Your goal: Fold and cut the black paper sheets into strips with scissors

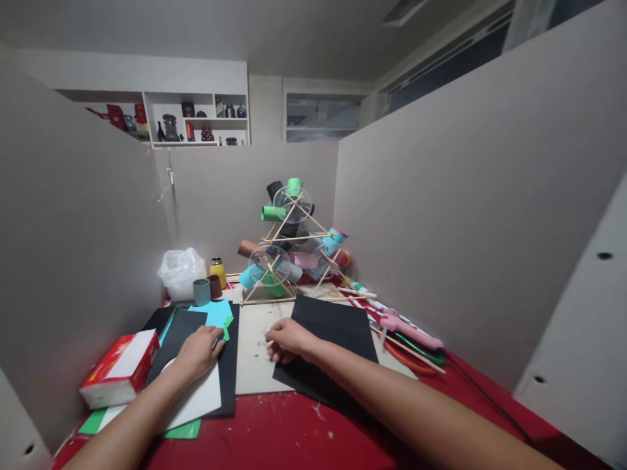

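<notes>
On layered paper sheets (183,326) beside green scraps (227,325): left hand (200,352), fingers bent, grip contents impossible to tell. Above the beige board (255,369), across the left edge of the black sheet (337,326): right hand (290,339), fingers curled narrow, contents likewise unclear.

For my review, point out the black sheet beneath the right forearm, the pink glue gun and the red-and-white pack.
Black sheet (336,321): head view, bare upper part.
Pink glue gun (410,330): head view, middle of its body.
Red-and-white pack (126,359): head view, white top panel.
</notes>
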A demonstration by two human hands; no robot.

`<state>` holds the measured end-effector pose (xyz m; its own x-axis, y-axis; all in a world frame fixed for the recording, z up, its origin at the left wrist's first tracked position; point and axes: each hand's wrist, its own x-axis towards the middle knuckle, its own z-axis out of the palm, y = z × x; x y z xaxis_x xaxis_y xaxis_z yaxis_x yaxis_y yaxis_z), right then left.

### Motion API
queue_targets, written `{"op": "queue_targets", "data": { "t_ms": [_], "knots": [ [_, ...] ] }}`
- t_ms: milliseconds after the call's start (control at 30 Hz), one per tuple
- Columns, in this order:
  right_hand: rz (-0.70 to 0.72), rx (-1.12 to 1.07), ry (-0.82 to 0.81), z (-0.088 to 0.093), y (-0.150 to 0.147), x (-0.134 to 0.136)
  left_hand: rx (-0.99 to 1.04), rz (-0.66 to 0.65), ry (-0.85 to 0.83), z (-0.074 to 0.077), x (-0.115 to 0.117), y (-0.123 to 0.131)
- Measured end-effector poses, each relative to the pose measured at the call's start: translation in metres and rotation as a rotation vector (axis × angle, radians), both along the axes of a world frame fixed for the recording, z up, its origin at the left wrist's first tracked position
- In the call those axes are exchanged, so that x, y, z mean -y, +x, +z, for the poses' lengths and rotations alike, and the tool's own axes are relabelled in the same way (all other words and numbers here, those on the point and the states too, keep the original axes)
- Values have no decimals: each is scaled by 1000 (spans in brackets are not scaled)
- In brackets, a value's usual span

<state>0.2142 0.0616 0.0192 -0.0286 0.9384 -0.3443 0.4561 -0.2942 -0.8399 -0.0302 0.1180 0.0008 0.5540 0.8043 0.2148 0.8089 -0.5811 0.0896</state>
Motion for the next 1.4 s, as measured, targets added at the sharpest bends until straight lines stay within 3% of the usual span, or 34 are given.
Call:
{"op": "queue_targets", "data": {
  "t_ms": [233,367,667,967,1067,1167,1267,1400],
  "knots": [
    [-228,371,272,7,115,74,2,57,67,0,15,8],
    [-313,611,414,2,156,95,26,85,101,1,21,8],
    [-266,748,536,-24,157,107,153,122,88,-4,20,7],
    [-276,724,552,-30,167,135,221,189,46,1,12,15],
    [-301,679,537,-34,172,139,431,134,-115,4,12,45],
    [-330,598,552,-39,174,138,704,18,-447,5,19,89],
    [-366,484,597,-46,175,136,916,56,-775,5,32,131],
    [-429,335,679,-57,178,136,1037,86,-987,10,47,164]
  ]
}}
